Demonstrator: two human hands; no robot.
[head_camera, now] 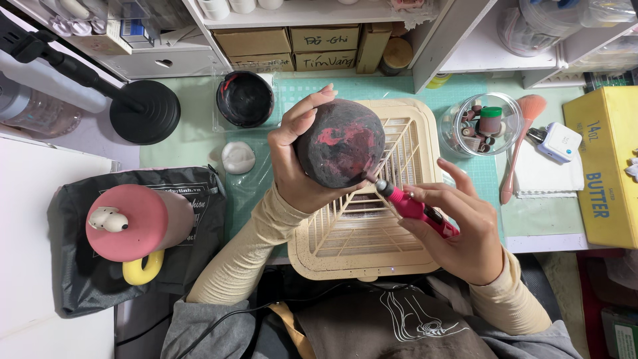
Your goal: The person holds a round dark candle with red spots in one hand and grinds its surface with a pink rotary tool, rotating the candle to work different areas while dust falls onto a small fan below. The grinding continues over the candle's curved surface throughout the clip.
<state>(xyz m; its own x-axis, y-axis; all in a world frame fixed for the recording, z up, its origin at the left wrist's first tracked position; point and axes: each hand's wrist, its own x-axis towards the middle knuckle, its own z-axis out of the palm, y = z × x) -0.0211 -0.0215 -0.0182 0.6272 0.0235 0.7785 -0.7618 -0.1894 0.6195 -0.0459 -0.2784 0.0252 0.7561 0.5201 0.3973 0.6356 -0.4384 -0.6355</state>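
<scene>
Centre frame: left hand [292, 156] wrapped around a rounded, matte dark object [340, 142] mottled black with pink-red streaks, fingers curled over its top and left side, holding it above a cream slatted plastic grille box [405, 143] on the desk. Right hand [458, 229], lower right of centre, closed in a pen-like grip on a slim pink rotary tool [415, 207]; the tool's dark tip touches the object's lower right edge. Top centre, on a white shelf: three tan cardboard boxes [292, 48] with handwritten labels, stacked side by side. Far right: a yellow rectangular box [608, 166] with blue print, lying flat. Upper right of centre: a clear round jar [480, 123] holding small cylindrical bits and a green-capped piece; beside it a coral-bristled brush [522, 143] and a small white gadget [559, 141]. Upper centre-left: a black glossy bowl [244, 99] in a clear tray, a small white rounded lump [238, 157] below it. Lower left: a pink cylindrical mug [136, 223] with yellow handle on a dark printed fabric bag [83, 279]. Desk surface is a pale green cutting mat [193, 143].
</scene>
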